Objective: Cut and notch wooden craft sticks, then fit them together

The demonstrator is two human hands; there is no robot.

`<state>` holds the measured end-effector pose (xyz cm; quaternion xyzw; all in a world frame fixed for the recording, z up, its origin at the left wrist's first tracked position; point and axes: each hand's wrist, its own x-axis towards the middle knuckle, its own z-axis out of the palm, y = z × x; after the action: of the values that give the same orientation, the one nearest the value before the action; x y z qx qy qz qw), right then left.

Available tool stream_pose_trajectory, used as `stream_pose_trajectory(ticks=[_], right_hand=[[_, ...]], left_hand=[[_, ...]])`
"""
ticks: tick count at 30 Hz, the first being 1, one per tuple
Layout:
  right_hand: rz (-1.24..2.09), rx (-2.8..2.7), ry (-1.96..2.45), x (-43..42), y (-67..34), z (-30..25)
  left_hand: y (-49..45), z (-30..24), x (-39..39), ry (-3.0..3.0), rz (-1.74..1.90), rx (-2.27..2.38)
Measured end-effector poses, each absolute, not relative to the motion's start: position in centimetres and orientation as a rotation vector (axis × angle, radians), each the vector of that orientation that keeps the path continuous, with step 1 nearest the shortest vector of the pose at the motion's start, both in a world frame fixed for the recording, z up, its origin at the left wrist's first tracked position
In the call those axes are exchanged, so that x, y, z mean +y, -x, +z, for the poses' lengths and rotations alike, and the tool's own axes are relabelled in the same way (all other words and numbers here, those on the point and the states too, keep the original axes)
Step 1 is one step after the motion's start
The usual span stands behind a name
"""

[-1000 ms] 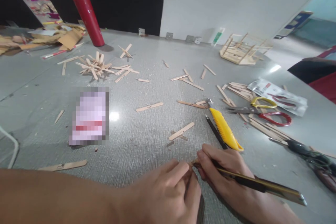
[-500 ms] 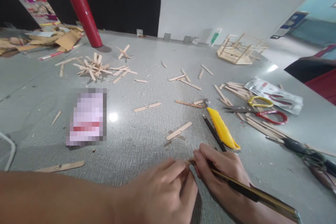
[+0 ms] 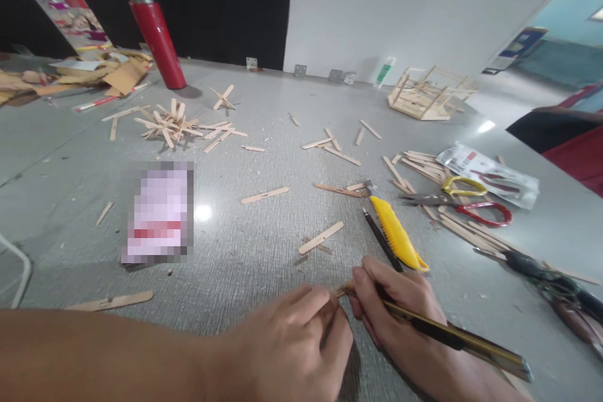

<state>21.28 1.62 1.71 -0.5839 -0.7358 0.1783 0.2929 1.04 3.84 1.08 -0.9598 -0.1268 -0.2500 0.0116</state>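
Note:
My right hand is closed round a slim black-and-gold utility knife, its tip pointing left toward my other hand. My left hand is pinched on a small wooden stick piece pressed on the grey table; most of the piece is hidden by my fingers. The knife tip meets the stick between the two hands. A yellow utility knife and a black pen lie just beyond my right hand.
Loose popsicle sticks are scattered over the table, with a pile at the back left. A red flask stands behind it. Scissors, pliers, a plastic packet, a stick frame model and a blurred card lie around.
Both hands stay together at the stick with only slight shifts. The view has drifted a little.

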Motion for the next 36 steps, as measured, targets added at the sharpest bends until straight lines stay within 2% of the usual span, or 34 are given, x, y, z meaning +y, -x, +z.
stream_pose_trajectory(ticks=[6, 12, 20, 29, 36], right_hand=[[0.650, -1.952, 1.603, 1.7, -21.6, 1.3], [0.505, -1.965, 1.609, 1.4, -21.3, 1.4], [0.495, -1.895, 1.606, 1.3, -20.7, 2.9], [0.724, -1.853, 1.671, 1.5, -21.5, 1.1], [0.760, -1.847, 1.687, 1.4, -21.4, 1.4]], left_hand=[[-1.0, 1.0, 3.9, 3.024, -0.819, -0.397], [-0.9, 1.0, 3.9, 3.015, -0.831, -0.408], [-0.9, 1.2, 4.0, 2.999, -0.762, -0.373], [-0.9, 1.0, 3.9, 2.974, -0.816, -0.412], [-1.0, 0.9, 3.9, 2.994, -0.788, -0.402]])
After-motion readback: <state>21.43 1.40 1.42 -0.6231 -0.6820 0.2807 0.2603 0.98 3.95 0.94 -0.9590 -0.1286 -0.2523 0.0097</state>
